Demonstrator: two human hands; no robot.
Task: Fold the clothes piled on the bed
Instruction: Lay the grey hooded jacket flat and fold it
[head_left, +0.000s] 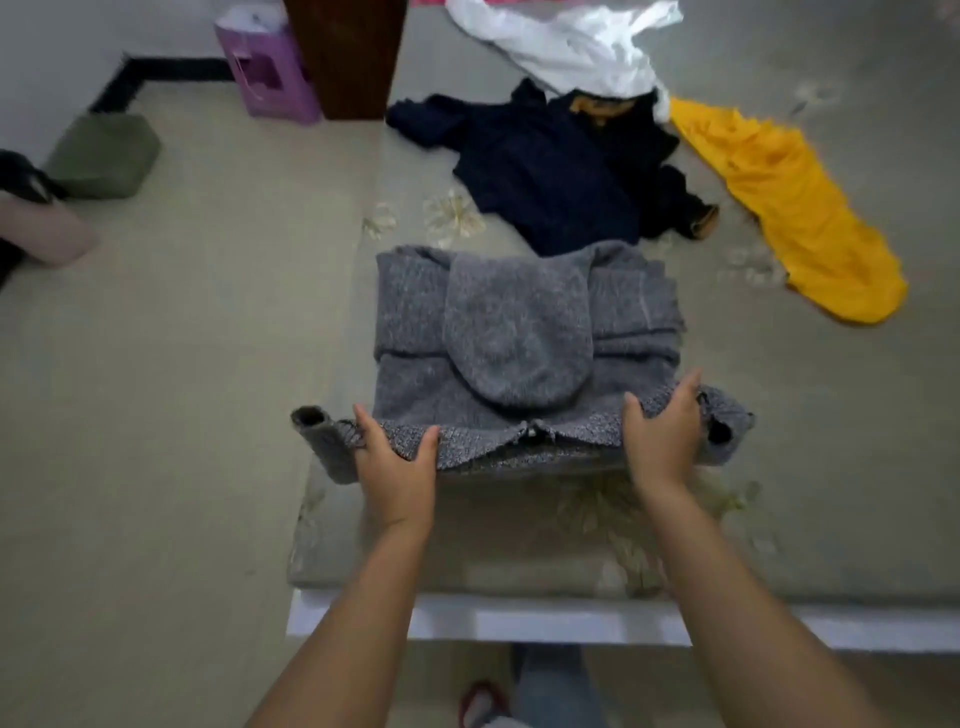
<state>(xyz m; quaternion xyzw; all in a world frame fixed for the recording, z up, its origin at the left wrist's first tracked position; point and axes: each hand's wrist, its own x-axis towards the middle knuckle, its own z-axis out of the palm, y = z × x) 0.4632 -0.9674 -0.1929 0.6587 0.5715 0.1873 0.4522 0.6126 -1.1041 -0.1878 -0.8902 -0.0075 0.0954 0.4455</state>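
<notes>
A grey hooded sweater (524, 332) lies on the bed (519, 535), sleeves folded across its body and the hood laid flat on top. My left hand (397, 457) grips the near hem on the left, thumb over the fabric. On the right side of that hem my right hand (662, 431) grips it the same way. The near edge is lifted a little off the bed, and a cuff sticks out at each side. Beyond it lie a dark navy garment (561, 171), a yellow garment (795, 208) and a white garment (576, 47), all unfolded.
The bed's white front edge (493, 618) runs below my arms. On the floor to the left are a green cushion (104, 153), a purple bag (270, 67) and a dark wooden post (348, 52). My legs and a sandal (478, 701) show below.
</notes>
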